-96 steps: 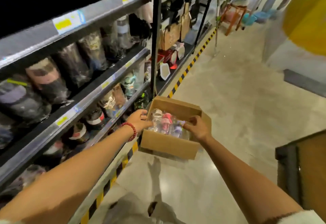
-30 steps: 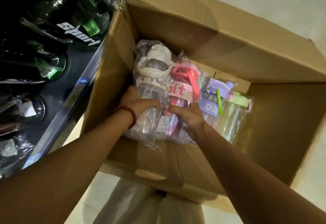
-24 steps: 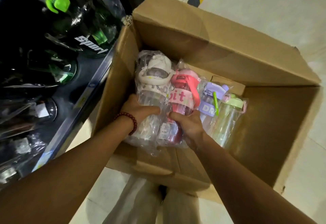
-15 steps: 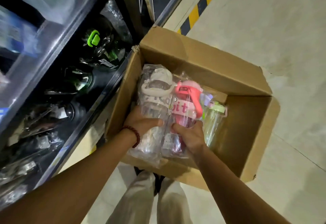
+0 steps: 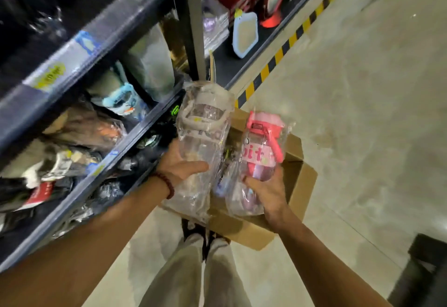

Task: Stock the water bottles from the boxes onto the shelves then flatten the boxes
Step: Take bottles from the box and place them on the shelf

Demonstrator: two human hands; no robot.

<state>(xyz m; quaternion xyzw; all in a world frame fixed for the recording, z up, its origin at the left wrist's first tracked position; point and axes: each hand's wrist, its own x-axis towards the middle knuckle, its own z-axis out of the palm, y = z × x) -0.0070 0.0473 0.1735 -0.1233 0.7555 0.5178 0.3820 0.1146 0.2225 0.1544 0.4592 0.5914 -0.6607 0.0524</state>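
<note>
So the biggest thing here is the shelving unit on the left, dark metal tiers with smooth front rails carrying yellow and blue price tags, crammed with stuff in crinkly clear plastic bags, mostly blurred. The floor is glossy pale concrete-looking stuff, with a black and yellow hazard stripe running along the base of the shelves.

Down below the hands sits the cardboard box, plain brown corrugated, flaps up, on the floor right next to the shelf. Most of its inside is hidden behind the bottles, so can't tell what's in there.

Both water bottles are up out of the box, side by side, each in a loose wrinkly clear bag. The beige-lidded bottle is clear, chunky and cylindrical with a strap-like handle over the top. The pink-lidded bottle is clear too, with a pink band of lettering and a pink loop handle hanging off the side.

Left hand is wrapped round the lower half of the beige one, thumb across the front, other fingers hidden behind. There's a dark red bead bracelet on that wrist. Right hand cups the bottom of the pink one, thumb curled round its front and the rest tucked underneath.
</note>
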